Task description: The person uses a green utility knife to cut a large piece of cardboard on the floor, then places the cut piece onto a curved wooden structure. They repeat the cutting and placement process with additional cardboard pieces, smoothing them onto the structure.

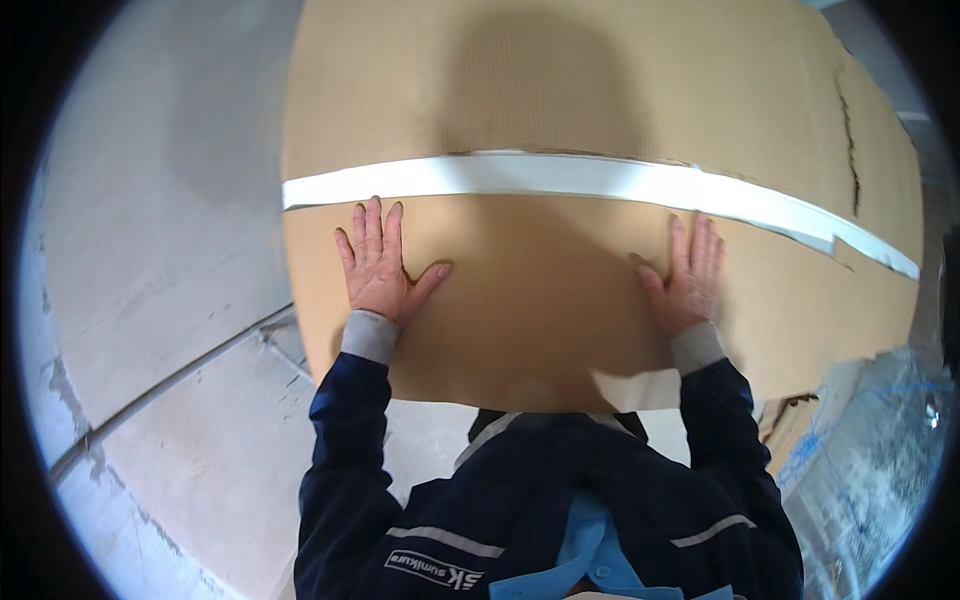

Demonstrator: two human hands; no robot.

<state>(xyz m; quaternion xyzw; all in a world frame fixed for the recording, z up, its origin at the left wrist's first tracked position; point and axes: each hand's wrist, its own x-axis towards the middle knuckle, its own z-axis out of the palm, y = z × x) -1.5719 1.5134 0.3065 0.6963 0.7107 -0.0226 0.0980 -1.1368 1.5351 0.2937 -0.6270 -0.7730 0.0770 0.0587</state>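
A large brown cardboard box fills the upper middle of the head view. A strip of white tape runs across its top from left to right. My left hand lies flat on the near flap, fingers spread, just below the tape. On the right side of the same flap my right hand presses flat, fingers together and pointing at the tape. Both hands hold nothing. My dark blue sleeves with grey cuffs come up from the lower edge.
Grey concrete floor with a seam lies to the left of the box. At the lower right sits clear plastic wrap with blue marks. The box's right side shows a torn crack.
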